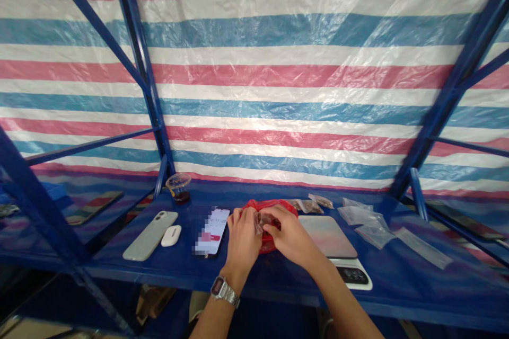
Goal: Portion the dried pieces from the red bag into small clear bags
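at the far left, a pale phone lies back up on the blue shelf, with a white earbud case just beside it. behind them, a small glass cup with dark contents stands against the blue rack upright. a second phone, its screen lit and partly blurred, lies close to the left hand, within easy reach but outside the space the hands are using.

the left hand, with a metal wristwatch on its wrist, is curled, its fingertips closed on a small clear packet. the right hand comes in from the other side, partly closed, with its fingers pinching the same packet. the packet sits between them, above a crumpled red plastic bag that lies on the shelf, so anything slipping would likely land on the bag.

to the right, small packets of something brown lie along the back, in front of the tarp. a digital scale sits near the front edge, its display end close to the drop. loose clear bags spread farther right, toward the far upright.
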A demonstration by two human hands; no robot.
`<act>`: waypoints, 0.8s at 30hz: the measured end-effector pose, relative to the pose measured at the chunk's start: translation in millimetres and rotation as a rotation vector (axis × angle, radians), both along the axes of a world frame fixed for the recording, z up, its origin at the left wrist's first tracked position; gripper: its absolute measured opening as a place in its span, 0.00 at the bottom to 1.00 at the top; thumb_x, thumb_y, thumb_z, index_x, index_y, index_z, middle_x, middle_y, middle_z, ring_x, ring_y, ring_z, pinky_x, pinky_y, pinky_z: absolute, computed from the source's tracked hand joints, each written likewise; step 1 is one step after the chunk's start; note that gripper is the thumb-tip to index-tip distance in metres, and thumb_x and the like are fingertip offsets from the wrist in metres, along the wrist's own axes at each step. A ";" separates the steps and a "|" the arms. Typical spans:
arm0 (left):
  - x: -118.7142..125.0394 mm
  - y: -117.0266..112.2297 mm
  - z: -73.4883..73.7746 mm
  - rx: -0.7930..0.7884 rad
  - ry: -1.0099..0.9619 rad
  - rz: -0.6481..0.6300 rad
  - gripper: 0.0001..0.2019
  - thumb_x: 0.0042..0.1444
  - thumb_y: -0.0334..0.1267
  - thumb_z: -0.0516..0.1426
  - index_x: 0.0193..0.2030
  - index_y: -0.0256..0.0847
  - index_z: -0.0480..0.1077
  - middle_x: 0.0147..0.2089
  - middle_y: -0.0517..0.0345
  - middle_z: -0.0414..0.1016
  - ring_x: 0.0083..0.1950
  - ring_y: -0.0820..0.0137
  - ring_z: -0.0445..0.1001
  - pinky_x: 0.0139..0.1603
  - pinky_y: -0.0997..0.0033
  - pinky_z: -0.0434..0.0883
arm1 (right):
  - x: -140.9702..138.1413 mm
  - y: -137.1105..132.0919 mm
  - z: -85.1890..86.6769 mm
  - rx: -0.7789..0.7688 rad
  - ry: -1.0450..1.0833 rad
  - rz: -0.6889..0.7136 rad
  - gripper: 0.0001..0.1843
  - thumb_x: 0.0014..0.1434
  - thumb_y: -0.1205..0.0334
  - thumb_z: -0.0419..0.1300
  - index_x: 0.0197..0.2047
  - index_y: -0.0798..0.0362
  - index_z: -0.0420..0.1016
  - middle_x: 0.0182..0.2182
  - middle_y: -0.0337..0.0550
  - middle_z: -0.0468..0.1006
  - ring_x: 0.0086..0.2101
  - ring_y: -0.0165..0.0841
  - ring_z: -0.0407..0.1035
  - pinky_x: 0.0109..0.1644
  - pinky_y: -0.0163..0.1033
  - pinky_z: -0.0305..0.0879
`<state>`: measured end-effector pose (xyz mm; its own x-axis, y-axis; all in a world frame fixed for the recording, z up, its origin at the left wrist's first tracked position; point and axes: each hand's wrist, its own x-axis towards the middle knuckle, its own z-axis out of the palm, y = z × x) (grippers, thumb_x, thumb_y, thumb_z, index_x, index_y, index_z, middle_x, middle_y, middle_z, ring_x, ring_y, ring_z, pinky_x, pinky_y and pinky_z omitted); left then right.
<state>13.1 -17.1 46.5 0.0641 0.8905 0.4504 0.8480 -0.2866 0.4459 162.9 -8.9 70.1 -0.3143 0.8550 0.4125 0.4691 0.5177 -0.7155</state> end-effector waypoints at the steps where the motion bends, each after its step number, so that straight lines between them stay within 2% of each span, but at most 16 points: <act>1: 1.7 -1.6 1.2 -0.006 -0.013 -0.013 0.07 0.63 0.28 0.53 0.43 0.42 0.68 0.46 0.52 0.77 0.53 0.54 0.66 0.55 0.53 0.61 | 0.6 0.6 -0.6 0.020 -0.004 -0.015 0.21 0.56 0.76 0.59 0.49 0.47 0.79 0.46 0.44 0.78 0.48 0.39 0.73 0.57 0.48 0.68; 4: 4.6 -6.1 4.9 -0.033 -0.080 -0.082 0.10 0.61 0.30 0.55 0.49 0.42 0.68 0.50 0.51 0.76 0.55 0.53 0.65 0.55 0.52 0.61 | 4.1 2.3 -1.2 0.087 0.004 -0.006 0.24 0.55 0.79 0.57 0.50 0.47 0.77 0.48 0.44 0.76 0.50 0.39 0.72 0.59 0.48 0.67; 9: 0.6 -7.1 9.1 -0.089 -0.137 -0.170 0.12 0.60 0.32 0.56 0.50 0.43 0.70 0.50 0.52 0.77 0.54 0.55 0.67 0.55 0.54 0.62 | 10.0 0.0 2.0 0.179 -0.048 0.112 0.27 0.56 0.82 0.52 0.50 0.47 0.79 0.51 0.45 0.74 0.51 0.36 0.73 0.59 0.44 0.69; 12: -2.2 -5.1 9.2 -0.081 -0.121 -0.160 0.13 0.60 0.33 0.58 0.52 0.43 0.71 0.49 0.53 0.78 0.55 0.55 0.68 0.56 0.53 0.62 | 10.2 -5.1 7.0 0.204 -0.108 0.166 0.31 0.55 0.84 0.50 0.52 0.45 0.78 0.54 0.44 0.74 0.52 0.35 0.73 0.59 0.42 0.69; 15: -3.0 -3.5 8.4 -0.067 -0.103 -0.154 0.10 0.63 0.37 0.58 0.50 0.43 0.72 0.49 0.52 0.79 0.55 0.55 0.69 0.56 0.53 0.62 | 8.7 -9.7 12.0 0.240 -0.154 0.157 0.34 0.53 0.85 0.48 0.53 0.45 0.78 0.54 0.43 0.76 0.54 0.35 0.72 0.60 0.41 0.68; 20: -3.6 -2.1 7.7 -0.038 -0.101 -0.094 0.07 0.65 0.41 0.57 0.44 0.42 0.75 0.43 0.53 0.80 0.49 0.55 0.72 0.51 0.55 0.64 | 6.0 -12.6 14.1 0.365 -0.215 0.096 0.32 0.53 0.85 0.49 0.52 0.49 0.78 0.55 0.46 0.78 0.56 0.38 0.72 0.61 0.44 0.68; 24: -3.0 -2.0 5.3 -0.008 -0.129 -0.098 0.08 0.64 0.43 0.59 0.41 0.43 0.76 0.40 0.54 0.79 0.47 0.56 0.73 0.48 0.58 0.66 | 6.2 -12.5 14.1 0.356 -0.195 0.106 0.30 0.53 0.84 0.49 0.49 0.48 0.79 0.54 0.45 0.79 0.55 0.37 0.73 0.58 0.43 0.70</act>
<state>10.2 -19.2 51.9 0.0931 0.8862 0.4538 0.7516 -0.3615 0.5517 169.1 -21.3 84.1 -0.4940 0.6286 0.6007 0.5088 0.7693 -0.3865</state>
